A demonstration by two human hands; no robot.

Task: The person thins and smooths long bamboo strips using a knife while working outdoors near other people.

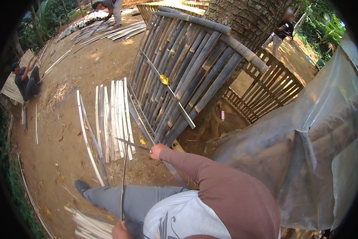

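My right hand (159, 151), at the end of a brown sleeve, is closed round the handle of a long knife (134, 145). Its narrow dark blade points left. Low in the view, my left hand (120, 230) grips the near end of a thin bamboo strip (123, 189), partly cut off by the frame's edge. The strip runs up past my outstretched grey-trousered leg and crosses the blade near its middle; whether the two touch, I cannot tell. Just beyond the blade, several pale split bamboo strips (114, 119) lie side by side on the dirt.
A bamboo slat bench (183, 75) stands ahead against a tree trunk (246, 24), a pale strip with a yellow object (164, 79) across it. Plastic sheeting (282, 159) hangs at right. More strips (89, 224) lie lower left. Three other people are farther off.
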